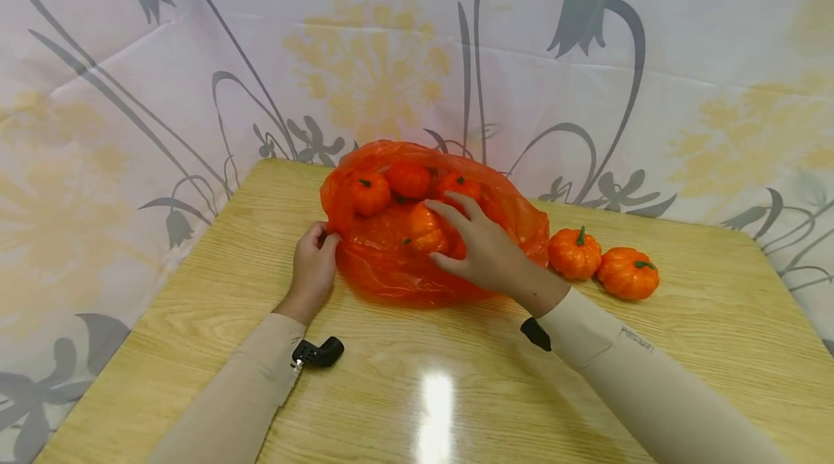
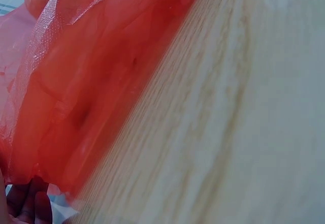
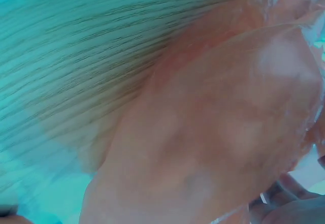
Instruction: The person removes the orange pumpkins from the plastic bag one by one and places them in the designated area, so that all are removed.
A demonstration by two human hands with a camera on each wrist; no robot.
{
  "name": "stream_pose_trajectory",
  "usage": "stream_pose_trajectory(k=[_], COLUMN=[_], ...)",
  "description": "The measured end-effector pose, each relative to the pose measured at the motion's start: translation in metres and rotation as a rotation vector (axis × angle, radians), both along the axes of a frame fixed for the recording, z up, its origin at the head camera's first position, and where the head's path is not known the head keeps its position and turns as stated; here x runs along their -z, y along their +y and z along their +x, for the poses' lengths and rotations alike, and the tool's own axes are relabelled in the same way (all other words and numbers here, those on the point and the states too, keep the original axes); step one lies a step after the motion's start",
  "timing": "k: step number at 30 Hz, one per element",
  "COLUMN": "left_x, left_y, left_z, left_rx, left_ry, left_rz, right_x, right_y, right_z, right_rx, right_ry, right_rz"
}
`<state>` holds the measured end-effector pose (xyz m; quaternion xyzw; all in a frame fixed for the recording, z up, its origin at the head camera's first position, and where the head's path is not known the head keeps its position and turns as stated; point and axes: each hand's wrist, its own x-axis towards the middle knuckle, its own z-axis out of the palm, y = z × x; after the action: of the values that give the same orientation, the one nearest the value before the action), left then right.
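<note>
Well, my right hand reaches over the mouth of the bag, its fingers and thumb parted about as wide as a pumpkin and curved round it. I have that pumpkin within the bag's mouth, tilted so its stem points toward the bag's left side; whether it rests on the film or hangs just above it, I cannot tell. The right wrist view is nearly all bag, so it doesn't show how firm my grip is. My left hand pinches the bag's left edge between thumb and fingers, nearly closed on the film.

Deeper in the bag, along its back, I see 3 more: the left pumpkin, the middle pumpkin and the right pumpkin. Outside, 2 sit on the table to the bag's right: the near pumpkin, just beside it, and the far pumpkin, farther from it.

I'd judge the step in hand as shifting 1 pumpkin at the bag's mouth; whether inward or outward, I can't say. As I see it, the next move calls for a steady left pinch and a right hand clear of the bag's loose film.
</note>
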<state>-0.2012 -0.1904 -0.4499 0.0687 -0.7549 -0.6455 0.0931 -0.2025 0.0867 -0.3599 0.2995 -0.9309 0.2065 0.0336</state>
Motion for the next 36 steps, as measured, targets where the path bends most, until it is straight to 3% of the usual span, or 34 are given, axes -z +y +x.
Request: stream_pose_trajectory(k=[14,26,36], left_x=[0.0,-0.001,0.002], left_y=[0.001,0.002,0.001], left_z=[-0.001,-0.001,0.0], left_rx=[-0.019,-0.016,-0.022], left_ry=[0.006,-0.01,0.014], left_rz=[-0.019,-0.011,-0.018], right_x=[-0.005,-0.002,0.003], right_y=[0.017,0.041,0.064], right_z=[0.018,0.046,0.071], right_rx=[-0.05,-0.015,0.014], right_ry=[0.061,0.037,0.151], right_rz=[-0.023,-0.058,-0.141])
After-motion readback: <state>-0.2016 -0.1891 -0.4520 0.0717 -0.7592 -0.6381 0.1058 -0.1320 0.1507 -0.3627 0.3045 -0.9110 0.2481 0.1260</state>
